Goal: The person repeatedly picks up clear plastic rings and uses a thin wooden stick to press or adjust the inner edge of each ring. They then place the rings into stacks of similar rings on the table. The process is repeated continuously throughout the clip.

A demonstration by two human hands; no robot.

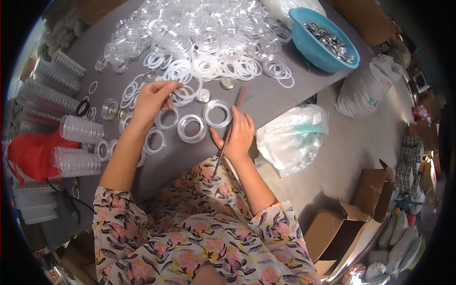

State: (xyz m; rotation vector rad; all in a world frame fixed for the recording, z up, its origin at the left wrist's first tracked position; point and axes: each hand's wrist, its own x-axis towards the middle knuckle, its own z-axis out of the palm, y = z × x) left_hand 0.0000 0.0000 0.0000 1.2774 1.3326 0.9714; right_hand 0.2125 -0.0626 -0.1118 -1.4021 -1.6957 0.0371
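My left hand [154, 102] is closed in a pinch over the table, its fingertips on the edge of a white flat sealing ring [200, 85]. My right hand [241, 135] grips a thin brown stick [242, 96] that slants across the palm. The fingers of that hand also rest against a clear plastic ring-shaped lid [205, 114]. Beside it lie more clear ring lids [179, 128] in a loose group between my hands. Two round silver metal caps, one a ridged disc [203, 96] and the other a cap [228, 83], sit just beyond.
Piled sealing rings [207, 65] and a heap of clear plastic parts [166, 28] cover the far table. A blue basket [297, 35] of metal caps stands far right. Stacked clear lids [80, 128] and a red object [31, 154] are left. Plastic bags [289, 137] and cardboard boxes [323, 230] lie right.
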